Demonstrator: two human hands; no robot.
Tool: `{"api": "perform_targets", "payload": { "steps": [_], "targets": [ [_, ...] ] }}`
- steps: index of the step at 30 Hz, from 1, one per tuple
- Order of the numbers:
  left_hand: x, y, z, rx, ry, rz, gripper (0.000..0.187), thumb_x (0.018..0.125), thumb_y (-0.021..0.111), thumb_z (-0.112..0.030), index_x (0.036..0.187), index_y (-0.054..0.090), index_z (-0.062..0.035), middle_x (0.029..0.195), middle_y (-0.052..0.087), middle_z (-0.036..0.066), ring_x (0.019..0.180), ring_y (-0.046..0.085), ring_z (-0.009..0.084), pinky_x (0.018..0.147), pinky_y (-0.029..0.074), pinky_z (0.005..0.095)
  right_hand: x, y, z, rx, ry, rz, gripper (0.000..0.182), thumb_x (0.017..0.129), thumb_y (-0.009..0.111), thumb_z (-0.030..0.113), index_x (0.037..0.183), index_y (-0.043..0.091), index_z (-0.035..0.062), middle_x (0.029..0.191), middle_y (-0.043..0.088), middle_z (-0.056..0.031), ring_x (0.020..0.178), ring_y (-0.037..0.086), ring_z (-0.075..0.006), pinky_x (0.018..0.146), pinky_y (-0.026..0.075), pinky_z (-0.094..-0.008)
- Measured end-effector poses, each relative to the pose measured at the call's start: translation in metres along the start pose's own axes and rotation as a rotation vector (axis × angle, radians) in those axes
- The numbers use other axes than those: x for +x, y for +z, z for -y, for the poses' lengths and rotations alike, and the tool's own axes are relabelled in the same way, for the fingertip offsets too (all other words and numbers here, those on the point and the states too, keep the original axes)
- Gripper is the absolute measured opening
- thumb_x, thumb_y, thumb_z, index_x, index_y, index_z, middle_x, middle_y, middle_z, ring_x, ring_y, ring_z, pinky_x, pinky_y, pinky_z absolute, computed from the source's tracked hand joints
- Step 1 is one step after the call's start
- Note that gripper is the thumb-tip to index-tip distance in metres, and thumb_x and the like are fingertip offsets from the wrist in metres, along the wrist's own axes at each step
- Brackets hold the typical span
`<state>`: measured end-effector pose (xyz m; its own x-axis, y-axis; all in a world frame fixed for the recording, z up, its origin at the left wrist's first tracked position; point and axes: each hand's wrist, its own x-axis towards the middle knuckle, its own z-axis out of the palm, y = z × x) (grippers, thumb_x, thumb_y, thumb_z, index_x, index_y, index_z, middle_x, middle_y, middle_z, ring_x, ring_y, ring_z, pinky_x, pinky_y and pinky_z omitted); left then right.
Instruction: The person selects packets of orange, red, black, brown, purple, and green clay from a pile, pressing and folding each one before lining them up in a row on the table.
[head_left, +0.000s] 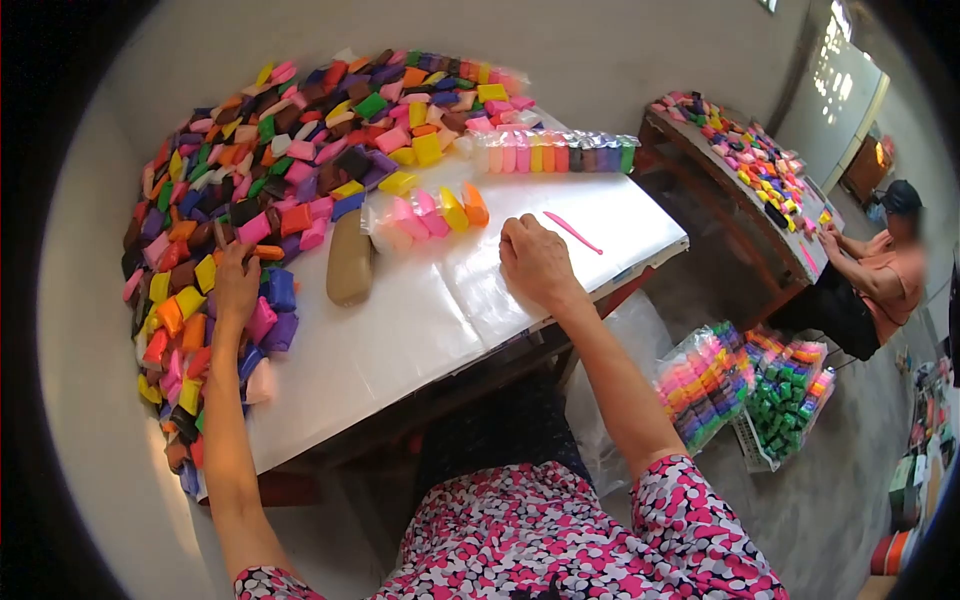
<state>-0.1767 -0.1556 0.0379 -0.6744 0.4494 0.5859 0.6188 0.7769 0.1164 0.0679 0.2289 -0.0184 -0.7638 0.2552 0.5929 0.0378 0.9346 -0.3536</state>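
Observation:
My left hand point(237, 283) is down on the pile of wrapped clay packets point(300, 150), its fingers stretched among brown and orange pieces. My right hand point(538, 262) rests on the white table with its fingers curled in; whether anything is inside them is hidden. Just left of it lies a clear sleeve of packets point(430, 215), pink through yellow to orange. A longer, filled sleeve point(555, 155) with a row of many colours lies behind. Beside my right hand is a pink plastic modelling tool point(575, 233). A flat brown-grey oblong block point(349, 258) lies between my hands.
The white-covered table point(400, 340) has its near edge in front of my body. On the floor at right are bags of colourful packets point(705, 385) and a basket with green ones point(785, 400). Farther right, a person point(885, 265) sits at another table point(720, 180) heaped with packets.

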Motion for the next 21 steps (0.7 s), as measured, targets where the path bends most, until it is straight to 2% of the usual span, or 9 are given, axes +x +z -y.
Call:
{"api": "perform_targets", "payload": {
  "steps": [2,6,9,18,21],
  "targets": [
    [0.000,-0.003,-0.002,-0.035,-0.033,0.036,0.031,0.090,0.058,-0.016,0.115,0.061,0.0015,0.121,0.059,0.022,0.120,0.051,0.0373,0.103,0.038,0.0404,0.000,-0.001,0.001,-0.006,0.008,0.010,0.011,0.085,0.057,0.012,0.089,0.058,0.0016,0.089,0.059,-0.0181,0.076,0.064,-0.0350,0.070,0.053,-0.0433],
    [0.002,0.000,-0.001,-0.036,0.006,-0.006,0.031,0.089,0.056,-0.013,0.115,0.061,0.0020,0.118,0.060,0.022,0.116,0.053,0.0369,0.102,0.039,0.0404,0.000,-0.004,0.003,-0.011,0.014,0.026,0.012,0.086,0.055,0.012,0.091,0.058,0.0012,0.090,0.060,-0.0188,0.076,0.064,-0.0348,0.072,0.053,-0.0427],
    [0.007,0.003,0.013,-0.039,0.047,0.101,0.031,0.087,0.055,-0.010,0.115,0.061,0.0030,0.117,0.060,0.022,0.115,0.053,0.0367,0.102,0.039,0.0402,0.000,-0.003,0.002,-0.007,0.014,0.023,0.012,0.086,0.055,0.011,0.091,0.058,0.0010,0.090,0.060,-0.0191,0.077,0.064,-0.0349,0.072,0.053,-0.0428],
    [0.003,0.007,0.016,-0.006,0.118,0.063,0.031,0.086,0.054,-0.007,0.115,0.060,0.0023,0.118,0.059,0.021,0.116,0.053,0.0367,0.103,0.038,0.0406,0.000,-0.002,0.001,-0.005,0.009,0.009,0.011,0.085,0.056,0.011,0.089,0.058,0.0007,0.090,0.060,-0.0195,0.077,0.064,-0.0362,0.072,0.053,-0.0437],
    [0.006,0.009,0.026,-0.158,0.035,0.119,0.032,0.087,0.053,-0.007,0.117,0.060,0.0019,0.120,0.059,0.021,0.116,0.053,0.0361,0.102,0.039,0.0401,0.001,-0.002,0.002,-0.003,0.048,0.008,0.009,0.085,0.056,0.010,0.088,0.058,0.0024,0.089,0.059,-0.0178,0.079,0.062,-0.0356,0.073,0.050,-0.0446]
  ]
}}
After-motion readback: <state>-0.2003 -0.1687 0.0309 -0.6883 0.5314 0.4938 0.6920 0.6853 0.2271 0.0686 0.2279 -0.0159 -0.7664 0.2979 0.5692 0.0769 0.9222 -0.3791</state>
